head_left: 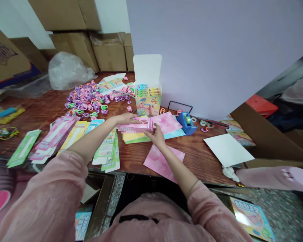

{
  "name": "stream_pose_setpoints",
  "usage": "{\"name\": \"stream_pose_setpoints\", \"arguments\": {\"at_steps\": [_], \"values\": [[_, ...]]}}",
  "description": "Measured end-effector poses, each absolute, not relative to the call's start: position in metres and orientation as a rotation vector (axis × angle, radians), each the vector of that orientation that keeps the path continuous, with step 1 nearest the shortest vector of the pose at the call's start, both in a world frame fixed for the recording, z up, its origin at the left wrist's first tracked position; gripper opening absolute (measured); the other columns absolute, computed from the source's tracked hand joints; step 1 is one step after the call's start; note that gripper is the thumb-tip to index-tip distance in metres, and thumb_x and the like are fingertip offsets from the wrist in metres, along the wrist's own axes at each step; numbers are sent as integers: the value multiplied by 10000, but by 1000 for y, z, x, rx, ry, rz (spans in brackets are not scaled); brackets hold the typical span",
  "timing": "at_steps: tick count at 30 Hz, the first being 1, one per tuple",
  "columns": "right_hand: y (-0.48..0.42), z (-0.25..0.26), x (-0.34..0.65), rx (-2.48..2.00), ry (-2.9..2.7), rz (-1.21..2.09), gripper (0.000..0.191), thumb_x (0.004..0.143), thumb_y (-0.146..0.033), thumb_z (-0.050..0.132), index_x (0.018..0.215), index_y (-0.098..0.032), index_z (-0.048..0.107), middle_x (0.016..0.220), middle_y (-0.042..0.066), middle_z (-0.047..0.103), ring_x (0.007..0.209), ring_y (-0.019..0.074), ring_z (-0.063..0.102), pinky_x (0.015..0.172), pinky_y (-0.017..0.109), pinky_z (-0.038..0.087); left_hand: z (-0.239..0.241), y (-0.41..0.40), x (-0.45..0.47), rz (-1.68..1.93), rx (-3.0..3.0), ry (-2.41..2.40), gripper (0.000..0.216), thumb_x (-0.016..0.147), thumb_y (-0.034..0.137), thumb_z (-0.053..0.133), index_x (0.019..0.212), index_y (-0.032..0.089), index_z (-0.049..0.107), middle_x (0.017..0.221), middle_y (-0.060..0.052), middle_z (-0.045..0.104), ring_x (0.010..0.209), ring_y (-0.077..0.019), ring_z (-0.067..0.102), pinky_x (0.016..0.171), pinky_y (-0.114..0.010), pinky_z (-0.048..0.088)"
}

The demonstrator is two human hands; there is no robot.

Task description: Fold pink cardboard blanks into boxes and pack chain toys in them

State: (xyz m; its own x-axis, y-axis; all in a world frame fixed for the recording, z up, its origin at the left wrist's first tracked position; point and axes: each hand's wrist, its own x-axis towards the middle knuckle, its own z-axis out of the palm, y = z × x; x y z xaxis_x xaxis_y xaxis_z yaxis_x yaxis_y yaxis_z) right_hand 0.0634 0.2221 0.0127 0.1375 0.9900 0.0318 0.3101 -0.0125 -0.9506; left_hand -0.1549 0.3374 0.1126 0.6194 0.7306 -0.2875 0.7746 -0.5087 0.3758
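And on the wooden table (199, 158), the left hand (126, 118) lies over a stack of pink cards (136, 125), grip unclear, while the right hand (155, 134) sits half open, fingertips at the stack's near edge. A blue tape dispenser (184, 122) waits just beside!

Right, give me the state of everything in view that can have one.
left hand, resting across the pink card stack
right hand, open, fingers at the stack's near edge
pink card stack, slightly fanned, lying on other sheets
display box, open, flap upright, packets inside
tape dispenser, upright, tape roll loaded
plastic bag, crumpled
white card, lying flat
pink sheet, lying flat
plastic rings, loose in a heap
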Motion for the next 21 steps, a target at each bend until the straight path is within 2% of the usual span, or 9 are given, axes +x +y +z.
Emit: {"name": "stream_pose_setpoints", "arguments": {"at_steps": [4, 7, 10, 15, 18, 21], "values": [[225, 12, 62, -1490, -1316, 853, 732, 715, -358, 745, 1392, -160, 549, 1072, 102, 705, 896, 257, 682, 863, 409, 530, 114, 332, -154, -126, 2379, 1186, 910, 729, 686, 730, 1462, 169, 571, 1483, -163, 621, 1291, -327, 614, 1048, -334, 431], [226, 10, 62, -1434, -1260, 839, 672, 709, -318, 696, 1356, -195, 564, 1024, 55, 680, 816, 214, 648, 821, 384, 529, 118, 326, -153, -135, 2375, 1126, 1103, 623, 643, 830, 1560, 202, 453, 1593, -155, 515, 1393, -342, 550, 1118, -357, 404], [227, 9, 57, -1228, -1103, 924, 696, 667, -351, 724, 1331, -216, 564, 1011, 35, 643, 792, 188, 631, 778, 363, 540, 121, 321, -153, -94, 2373, 1114, 1193, 564, 640, 871, 1577, 204, 417, 1575, -157, 531, 1389, -350, 554, 1127, -371, 410], [222, 20, 43, -921, -932, 1180, 823, 622, -435, 796, 1381, -256, 534, 1133, 57, 634, 875, 192, 645, 773, 350, 571, 130, 306, -156, 139, 2338, 1055, 1149, 534, 610, 914, 1512, 186, 488, 1499, -169, 589, 1331, -362, 596, 1107, -406, 451], [210, 45, 42, -838, -941, 1200, 759, 704, -477, 786, 1394, -270, 549, 1219, 66, 629, 925, 192, 650, 797, 339, 578, 142, 287, -156, 338, 2263, 951, 1192, 564, 618, 919, 1559, 183, 427, 1563, -175, 525, 1414, -379, 530, 1175, -432, 414], [191, 84, 52, -805, -1101, 1068, 556, 865, -524, 702, 1359, -292, 595, 1226, 51, 650, 983, 191, 653, 884, 342, 571, 150, 257, -149, 632, 2141, 920, 1254, 535, 713, 909, 1556, 177, 416, 1536, -176, 544, 1447, -406, 493, 1215, -477, 386]]}}
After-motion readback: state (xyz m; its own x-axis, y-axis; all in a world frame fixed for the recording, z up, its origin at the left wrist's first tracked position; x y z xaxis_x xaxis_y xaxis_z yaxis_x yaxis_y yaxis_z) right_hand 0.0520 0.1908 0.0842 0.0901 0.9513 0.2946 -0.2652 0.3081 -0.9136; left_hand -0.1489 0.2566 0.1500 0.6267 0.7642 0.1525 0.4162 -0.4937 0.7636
